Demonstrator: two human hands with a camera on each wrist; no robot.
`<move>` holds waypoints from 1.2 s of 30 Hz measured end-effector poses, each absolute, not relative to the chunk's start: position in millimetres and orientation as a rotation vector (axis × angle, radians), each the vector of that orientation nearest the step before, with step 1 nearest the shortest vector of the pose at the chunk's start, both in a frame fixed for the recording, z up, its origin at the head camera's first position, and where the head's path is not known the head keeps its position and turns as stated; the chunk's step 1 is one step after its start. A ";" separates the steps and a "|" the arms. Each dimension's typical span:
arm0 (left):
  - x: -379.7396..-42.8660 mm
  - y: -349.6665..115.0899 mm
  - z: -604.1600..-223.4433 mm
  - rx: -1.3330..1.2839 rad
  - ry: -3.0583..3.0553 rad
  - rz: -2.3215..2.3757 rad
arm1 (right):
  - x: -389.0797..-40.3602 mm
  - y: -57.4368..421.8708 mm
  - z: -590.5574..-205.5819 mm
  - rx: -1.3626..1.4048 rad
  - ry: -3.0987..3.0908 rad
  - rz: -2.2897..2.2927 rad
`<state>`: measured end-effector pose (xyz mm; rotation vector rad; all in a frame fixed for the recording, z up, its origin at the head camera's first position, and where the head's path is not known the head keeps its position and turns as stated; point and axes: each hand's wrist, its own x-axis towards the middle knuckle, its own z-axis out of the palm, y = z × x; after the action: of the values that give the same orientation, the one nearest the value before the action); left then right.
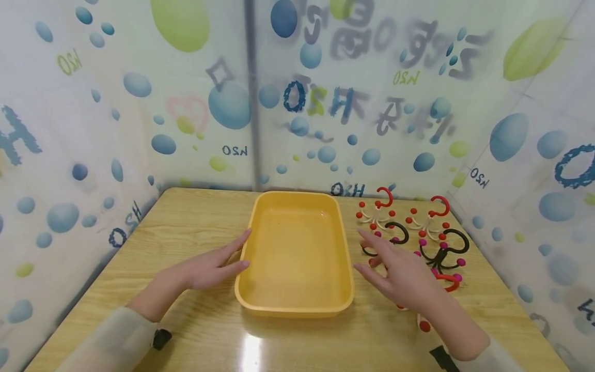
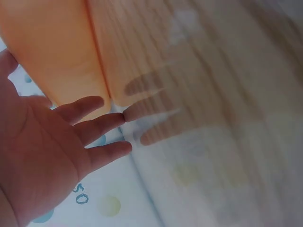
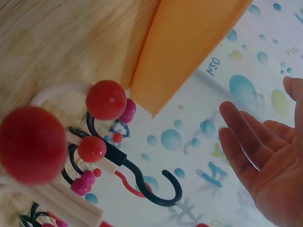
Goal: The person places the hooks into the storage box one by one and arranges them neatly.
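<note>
A yellow rectangular plastic tray [image 1: 297, 258] lies on the table, its smooth inner floor showing. My left hand [image 1: 211, 266] is at the tray's left side with fingers extended, fingertips right at the rim; the left wrist view shows its spread fingers beside the orange-looking tray wall [image 2: 57, 52]. On the other side, my right hand [image 1: 402, 268] has its fingers extended toward the tray's right edge, a small gap from it. That hand overlaps some multi-armed hooks in the head view. One black hook [image 3: 151, 196] with magenta balls shows in the right wrist view.
Several hooks crowd the table's right side, including a red-topped hook [image 1: 429, 217] with pale arms and red balls, and a black hook [image 1: 441, 253] with magenta balls. The wooden table [image 1: 200, 212] meets a printed curtain [image 1: 297, 150] at the back and sides.
</note>
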<state>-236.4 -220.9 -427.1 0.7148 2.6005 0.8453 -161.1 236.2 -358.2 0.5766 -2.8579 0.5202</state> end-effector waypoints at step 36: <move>-233.8 -217.6 -423.0 0.730 2.660 0.760 | -168.7 439.7 -370.6 0.560 -3.091 1.443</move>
<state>-233.8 -217.6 -423.0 0.7299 2.6599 0.7604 -168.7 439.7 -370.6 0.5598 -3.0907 1.4434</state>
